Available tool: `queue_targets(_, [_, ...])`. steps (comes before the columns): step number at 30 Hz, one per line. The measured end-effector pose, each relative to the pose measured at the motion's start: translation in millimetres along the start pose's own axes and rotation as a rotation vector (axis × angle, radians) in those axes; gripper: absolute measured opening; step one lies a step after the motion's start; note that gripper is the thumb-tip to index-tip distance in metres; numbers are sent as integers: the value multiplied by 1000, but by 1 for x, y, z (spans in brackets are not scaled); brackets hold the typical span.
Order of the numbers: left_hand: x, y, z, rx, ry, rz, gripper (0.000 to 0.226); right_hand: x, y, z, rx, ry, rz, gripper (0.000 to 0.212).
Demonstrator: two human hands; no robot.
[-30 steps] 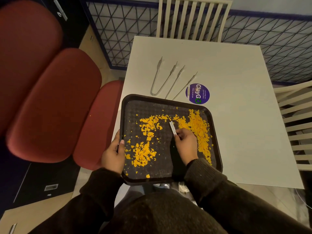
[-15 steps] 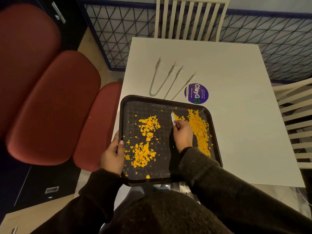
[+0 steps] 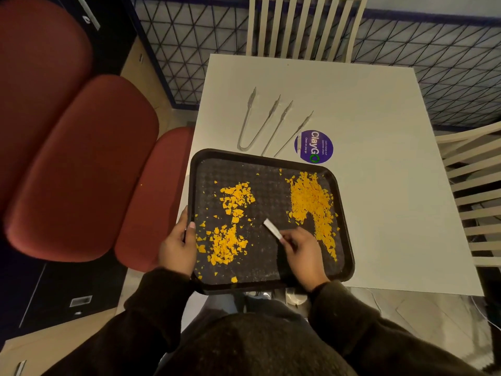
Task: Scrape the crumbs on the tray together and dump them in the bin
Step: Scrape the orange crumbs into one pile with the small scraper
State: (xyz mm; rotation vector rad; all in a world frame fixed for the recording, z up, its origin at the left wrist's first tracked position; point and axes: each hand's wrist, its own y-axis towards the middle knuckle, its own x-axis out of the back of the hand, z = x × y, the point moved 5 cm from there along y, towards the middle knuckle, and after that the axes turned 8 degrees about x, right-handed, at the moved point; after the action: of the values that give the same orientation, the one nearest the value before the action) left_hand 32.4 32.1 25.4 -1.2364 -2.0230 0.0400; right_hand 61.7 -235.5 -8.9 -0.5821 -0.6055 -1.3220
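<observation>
Left hand (image 3: 177, 246) clamped on near-left rim of black tray (image 3: 348, 256); right hand (image 3: 302, 246) pinching white scraper (image 3: 273, 229) mid-tray. Orange crumbs (image 3: 311, 202) split into left and right patches. Best swept rightward with the edge flat, tray steadied.

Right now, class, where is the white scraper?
In the head view, the white scraper is pinched in the right hand over the middle of the black tray, between the two crumb piles.
</observation>
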Motion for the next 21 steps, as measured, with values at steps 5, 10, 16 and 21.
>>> queue_targets(5, [0,-2,-5,-10,-21,1,41,-12,-19,-8,98,-119,45,17])
queue_targets(10, [1,-4,-4,-12,-6,1,42,1,7,-26,-61,-69,-81,14])
queue_targets(16, [2,-6,-5,-19,2,0,42,18,45,-50,-290,-47,-175,19])
queue_targets(21, [3,-7,-10,-20,-1,10,42,25,37,-35,-259,-15,-153,20])
